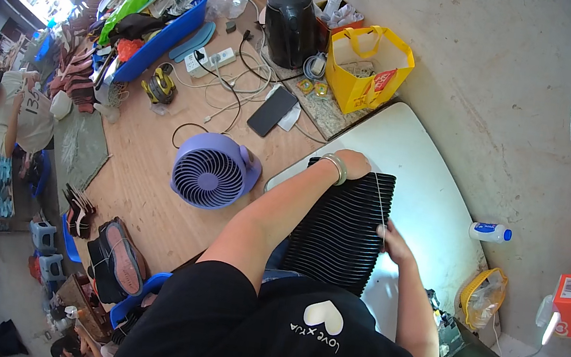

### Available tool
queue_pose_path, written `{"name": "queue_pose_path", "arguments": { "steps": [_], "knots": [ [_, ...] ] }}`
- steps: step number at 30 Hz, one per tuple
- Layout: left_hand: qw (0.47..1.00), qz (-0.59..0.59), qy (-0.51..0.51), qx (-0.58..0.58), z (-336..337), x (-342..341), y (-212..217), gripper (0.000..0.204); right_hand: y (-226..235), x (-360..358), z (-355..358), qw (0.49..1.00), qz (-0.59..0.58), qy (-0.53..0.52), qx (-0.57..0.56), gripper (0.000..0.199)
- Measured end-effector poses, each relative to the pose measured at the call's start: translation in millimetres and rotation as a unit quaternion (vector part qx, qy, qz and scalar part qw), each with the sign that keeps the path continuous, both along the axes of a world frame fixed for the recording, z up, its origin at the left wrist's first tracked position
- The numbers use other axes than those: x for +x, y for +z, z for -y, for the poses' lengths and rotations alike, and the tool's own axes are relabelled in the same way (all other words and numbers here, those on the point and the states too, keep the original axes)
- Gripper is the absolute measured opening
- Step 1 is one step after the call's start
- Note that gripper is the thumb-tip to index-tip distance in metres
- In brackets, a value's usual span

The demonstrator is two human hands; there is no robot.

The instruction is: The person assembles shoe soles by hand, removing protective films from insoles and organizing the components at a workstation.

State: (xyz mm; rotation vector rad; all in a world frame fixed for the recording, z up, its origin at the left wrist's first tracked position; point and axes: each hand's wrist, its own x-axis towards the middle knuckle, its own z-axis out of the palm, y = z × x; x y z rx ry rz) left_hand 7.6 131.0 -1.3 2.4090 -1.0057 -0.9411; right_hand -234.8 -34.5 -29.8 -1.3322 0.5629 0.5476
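Note:
A row of thin black pieces with wavy edges [341, 224], packed closely together, lies in front of me at the near side of a white table [438, 194]. My left hand [354, 165], with a silver bangle at its wrist, is closed at the far edge of the row; its fingertips are partly hidden. From there a thin pale string [379, 204] runs taut along the row's right side. My right hand [395, 244] pinches the string beside the row. What the black pieces are, I cannot tell.
A purple fan [211, 172], a phone [272, 111], a tape dispenser [160, 84] and cables lie on the wooden table to the left. A yellow bag [363, 79] and black kettle [290, 28] stand behind. A bottle [490, 232] lies at the right. Another person [22, 113] works far left.

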Motion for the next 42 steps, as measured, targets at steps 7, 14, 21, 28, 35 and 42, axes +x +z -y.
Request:
{"name": "queue_pose_path", "arguments": {
  "steps": [7,14,21,28,35,42],
  "knots": [
    [0.999,-0.037,0.009,0.011,-1.1,-7.1,-4.2,0.048,6.7,-136.3,-46.1,0.991,-0.047,-0.099,0.072,0.075],
    [0.999,-0.029,0.017,0.01,15.9,-23.0,-23.6,0.047,2.9,-211.0,-51.1,0.99,-0.03,-0.107,0.088,0.078],
    [1.0,-0.018,0.02,0.007,5.8,-26.5,-26.3,0.046,0.6,-221.1,-56.8,0.995,-0.063,-0.073,0.008,0.091],
    [0.991,0.012,0.121,-0.051,-28.1,-18.2,-13.9,0.047,9.6,-178.0,-53.4,0.988,0.016,-0.149,-0.024,0.091],
    [0.949,0.044,0.269,-0.158,-55.2,5.0,-37.7,0.041,-14.0,-139.9,-40.1,0.901,0.063,-0.426,0.049,0.089],
    [0.945,-0.008,0.298,-0.13,-77.6,-10.0,-57.4,0.037,-22.7,-90.0,-48.3,0.871,0.119,-0.446,-0.17,0.074]
  ]
}}
